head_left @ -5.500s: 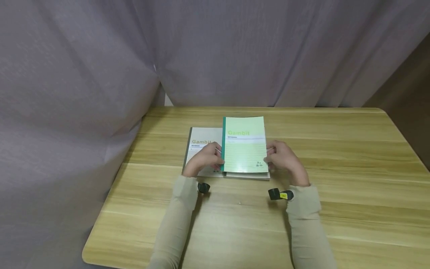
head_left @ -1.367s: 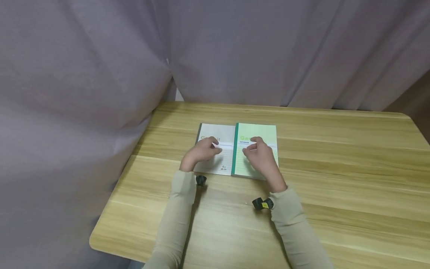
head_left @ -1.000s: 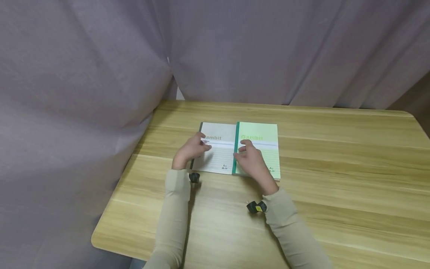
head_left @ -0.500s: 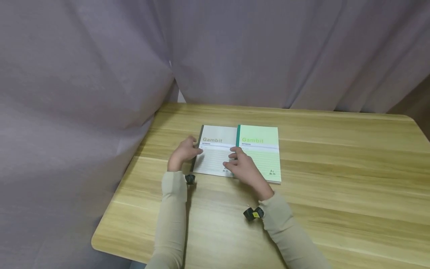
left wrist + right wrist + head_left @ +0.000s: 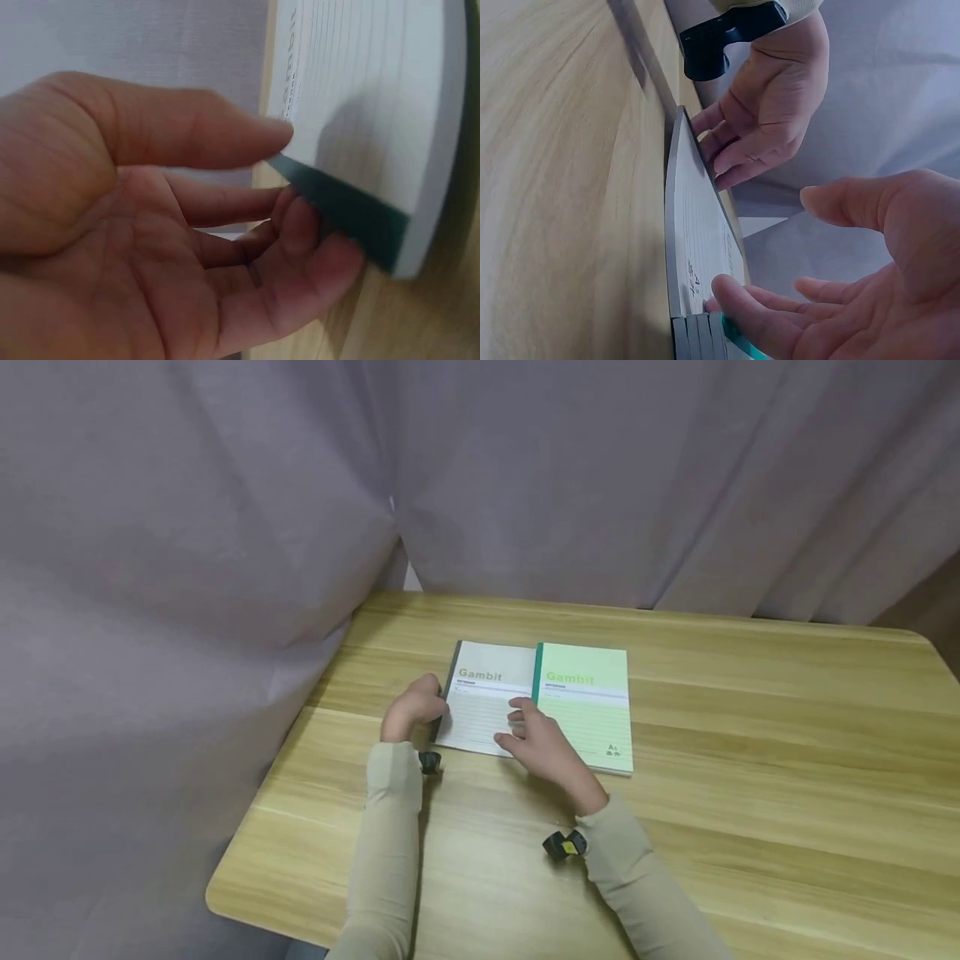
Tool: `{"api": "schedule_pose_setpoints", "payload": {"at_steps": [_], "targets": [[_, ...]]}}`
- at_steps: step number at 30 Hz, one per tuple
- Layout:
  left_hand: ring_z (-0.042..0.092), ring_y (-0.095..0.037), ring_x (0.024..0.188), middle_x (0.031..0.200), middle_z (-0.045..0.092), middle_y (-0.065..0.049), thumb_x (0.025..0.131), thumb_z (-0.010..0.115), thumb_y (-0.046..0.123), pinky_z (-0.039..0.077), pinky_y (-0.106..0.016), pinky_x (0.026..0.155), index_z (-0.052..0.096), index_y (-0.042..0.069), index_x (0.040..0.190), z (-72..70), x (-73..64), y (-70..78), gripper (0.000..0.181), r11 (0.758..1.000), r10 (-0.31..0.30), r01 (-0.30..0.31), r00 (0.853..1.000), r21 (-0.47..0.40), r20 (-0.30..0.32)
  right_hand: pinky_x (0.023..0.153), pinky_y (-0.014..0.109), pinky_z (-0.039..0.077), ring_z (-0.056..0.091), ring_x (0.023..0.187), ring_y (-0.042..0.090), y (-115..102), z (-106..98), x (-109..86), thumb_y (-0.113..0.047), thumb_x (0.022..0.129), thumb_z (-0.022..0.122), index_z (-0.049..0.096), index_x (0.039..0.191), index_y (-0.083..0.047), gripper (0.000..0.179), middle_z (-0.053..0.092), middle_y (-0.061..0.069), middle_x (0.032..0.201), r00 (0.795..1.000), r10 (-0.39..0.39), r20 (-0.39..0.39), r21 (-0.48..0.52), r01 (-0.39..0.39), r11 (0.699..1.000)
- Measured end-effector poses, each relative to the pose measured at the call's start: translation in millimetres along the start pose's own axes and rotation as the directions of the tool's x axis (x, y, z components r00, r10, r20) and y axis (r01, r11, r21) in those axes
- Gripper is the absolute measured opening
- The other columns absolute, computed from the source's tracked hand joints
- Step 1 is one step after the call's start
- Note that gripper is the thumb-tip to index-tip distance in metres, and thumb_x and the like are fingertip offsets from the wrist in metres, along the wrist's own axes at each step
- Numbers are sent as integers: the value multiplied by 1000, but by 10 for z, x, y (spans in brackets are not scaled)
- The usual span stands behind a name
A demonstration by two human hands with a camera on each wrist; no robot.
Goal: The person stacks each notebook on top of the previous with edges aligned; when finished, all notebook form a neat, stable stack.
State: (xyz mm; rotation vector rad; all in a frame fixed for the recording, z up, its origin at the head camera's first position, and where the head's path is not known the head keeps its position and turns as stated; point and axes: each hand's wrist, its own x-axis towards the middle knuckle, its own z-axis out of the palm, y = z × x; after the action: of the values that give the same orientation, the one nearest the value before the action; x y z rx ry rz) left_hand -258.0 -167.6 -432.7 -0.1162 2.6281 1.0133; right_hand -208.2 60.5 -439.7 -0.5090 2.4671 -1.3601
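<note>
A white notebook point(image 5: 483, 718) with a dark spine, marked Gambit, lies on the table. To its right lies a green notebook point(image 5: 588, 718) with a green spine, topping a thicker pile whose stacked edges point(image 5: 699, 336) show in the right wrist view. My left hand point(image 5: 412, 706) pinches the white notebook's left edge: in the left wrist view the thumb point(image 5: 247, 139) is over the dark spine point(image 5: 345, 202) and the curled fingers are against its side. My right hand point(image 5: 546, 747) hovers with relaxed fingers above the seam between the notebooks; whether a fingertip touches is unclear.
The wooden table point(image 5: 750, 760) extends to the right and toward me. A grey curtain point(image 5: 525, 477) hangs behind its far edge and along the left side. Each wrist carries a small black camera, such as the right one point(image 5: 564, 845).
Both hands held the green notebook over the right-hand pile earlier; it now lies there, released. My left hand has moved left to the white notebook's spine, my right hand left to the seam.
</note>
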Motion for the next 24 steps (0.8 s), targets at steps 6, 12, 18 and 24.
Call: {"api": "schedule_pose_setpoints", "payload": {"at_steps": [6, 12, 18, 24], "targets": [[49, -23, 74, 87, 54, -13, 80, 50, -11, 41, -28, 60, 59, -5, 93, 17, 40, 9, 17, 998, -4, 4, 1000, -69, -3, 104, 51, 46, 56, 125, 45, 1, -33, -6, -16, 98, 61, 34, 146, 10, 60, 53, 33, 137, 1000, 5, -7, -3, -5, 1000], [41, -18, 65, 79, 43, -7, 78, 47, -14, 34, -26, 54, 48, 3, 81, -2, 65, 18, 18, 989, -1, 3, 1000, -147, 10, 102, 50, 48, 57, 123, 44, -5, -50, 17, -14, 99, 60, 34, 146, 10, 59, 52, 34, 137, 1000, 20, -21, -16, -21, 1000], [45, -24, 82, 99, 46, -14, 79, 47, -15, 38, -27, 61, 49, -8, 112, -23, 50, -68, 33, 972, -30, 32, 1000, -233, 9, 101, 50, 49, 59, 120, 43, 12, -56, 14, -7, 97, 58, 30, 148, 13, 62, 47, 35, 140, 998, 41, -40, -14, -41, 999], [51, -28, 92, 112, 53, -20, 78, 48, -14, 47, -31, 72, 49, -15, 123, -100, -1, -147, 46, 957, 0, 4, 1000, -290, 13, 103, 53, 45, 54, 121, 43, 9, -53, 15, -5, 95, 56, 28, 147, 18, 63, 46, 35, 138, 998, 15, -60, -45, -18, 999]]}}
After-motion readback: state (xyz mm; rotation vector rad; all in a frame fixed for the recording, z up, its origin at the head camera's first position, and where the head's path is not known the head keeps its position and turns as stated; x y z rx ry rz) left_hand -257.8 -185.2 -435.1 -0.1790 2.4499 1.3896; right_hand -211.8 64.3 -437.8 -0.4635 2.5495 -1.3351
